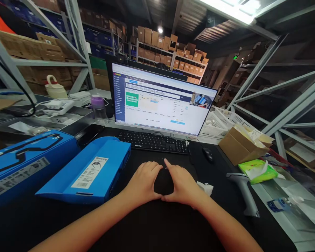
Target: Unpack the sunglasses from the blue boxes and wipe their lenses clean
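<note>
My left hand [144, 180] and my right hand [182, 183] are together above the black desk mat, thumb tips close to touching. Their curved fingers surround a dark rounded patch [163, 182]; I cannot tell whether it is a black item or the mat. The right index finger points up. A crumpled whitish plastic wrapper [206, 188] shows behind the right wrist. Left of the hands lies an opened blue box [110, 168] with a white label, flap toward me. A second blue box [34, 157] lies beyond it at the far left.
A black keyboard [154, 141] lies below the monitor [160, 99], a mouse [208, 154] to its right. A grey barcode scanner [244, 194], green tissue pack [258, 171] and cardboard box [243, 145] are at right. A purple-lidded bottle [99, 110] stands back left.
</note>
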### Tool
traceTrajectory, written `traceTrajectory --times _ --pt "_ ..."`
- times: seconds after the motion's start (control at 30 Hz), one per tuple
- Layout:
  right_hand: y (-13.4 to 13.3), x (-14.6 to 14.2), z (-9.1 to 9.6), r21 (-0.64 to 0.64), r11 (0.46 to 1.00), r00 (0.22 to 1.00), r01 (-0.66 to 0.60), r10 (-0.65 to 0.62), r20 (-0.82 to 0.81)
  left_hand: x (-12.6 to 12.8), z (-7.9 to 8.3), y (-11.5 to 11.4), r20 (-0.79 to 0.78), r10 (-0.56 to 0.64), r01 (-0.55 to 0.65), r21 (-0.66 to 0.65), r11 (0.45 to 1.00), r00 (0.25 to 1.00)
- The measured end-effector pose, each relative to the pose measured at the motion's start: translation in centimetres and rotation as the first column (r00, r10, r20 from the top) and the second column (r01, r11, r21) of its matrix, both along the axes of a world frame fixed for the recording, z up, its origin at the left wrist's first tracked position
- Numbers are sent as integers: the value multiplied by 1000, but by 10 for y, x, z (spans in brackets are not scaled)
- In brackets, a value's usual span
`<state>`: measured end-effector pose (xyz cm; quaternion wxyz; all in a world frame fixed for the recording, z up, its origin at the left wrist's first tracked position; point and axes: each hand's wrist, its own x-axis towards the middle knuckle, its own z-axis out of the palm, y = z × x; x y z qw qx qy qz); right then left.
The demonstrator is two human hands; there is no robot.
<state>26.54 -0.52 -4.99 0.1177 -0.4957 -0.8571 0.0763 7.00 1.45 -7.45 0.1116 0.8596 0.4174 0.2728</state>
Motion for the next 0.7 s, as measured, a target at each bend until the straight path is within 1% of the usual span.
traceTrajectory --times 0.07,0.13,0.17,0.2,0.23,0.27,0.3,0.33,0.37,0.4,0.43,0.47,0.5,0.53,0.6,0.63,0.7 --pt "5 1 5 4 1000 999 28 -28 -42 -4 -2 -3 77 88 -91 32 995 993" --pt "9 6 12 52 996 990 74 -67 -127 -8 -5 -7 239 207 -224 47 974 949" --pt "11 9 15 75 992 978 104 -88 -189 -8 -8 -10 348 260 -285 23 958 901" --pt "11 12 18 94 987 959 132 -103 -264 -8 -11 -12 463 297 -321 -28 947 835" --pt "11 15 20 105 983 933 152 -107 -345 -6 -15 -15 569 315 -317 -99 943 760" --pt "10 17 19 107 981 900 161 -101 -424 -4 -18 -19 665 314 -261 -182 948 677" --pt "8 19 15 97 984 864 151 -84 -496 -2 -22 -22 749 286 -146 -249 958 599" --pt "5 21 9 81 989 826 126 -59 -561 1 -25 -25 814 236 14 -287 958 531" --pt "1 21 0 60 995 786 85 -30 -618 3 -27 -27 863 185 189 -303 934 470" --pt "-2 21 -10 40 999 746 31 3 -666 4 -28 -30 897 138 360 -304 882 420" --pt "-6 20 -20 31 999 703 -17 34 -711 4 -27 -32 919 103 497 -298 815 381" --pt "-9 19 -29 26 998 667 -62 61 -742 3 -26 -35 931 86 584 -293 757 355" --pt "-11 17 -37 31 995 636 -96 85 -767 1 -24 -36 935 83 623 -295 725 346" --pt "-13 15 -41 37 992 617 -121 105 -780 -1 -20 -38 932 91 621 -304 722 351" --pt "-13 9 -44 47 987 599 -152 130 -790 -8 -12 -38 918 137 537 -334 774 373" --pt "-11 6 -43 47 987 588 -155 131 -798 -11 -7 -37 912 172 491 -351 798 373" --pt "-9 -2 -46 17 987 568 -160 106 -816 -17 3 -35 914 231 451 -370 812 333"
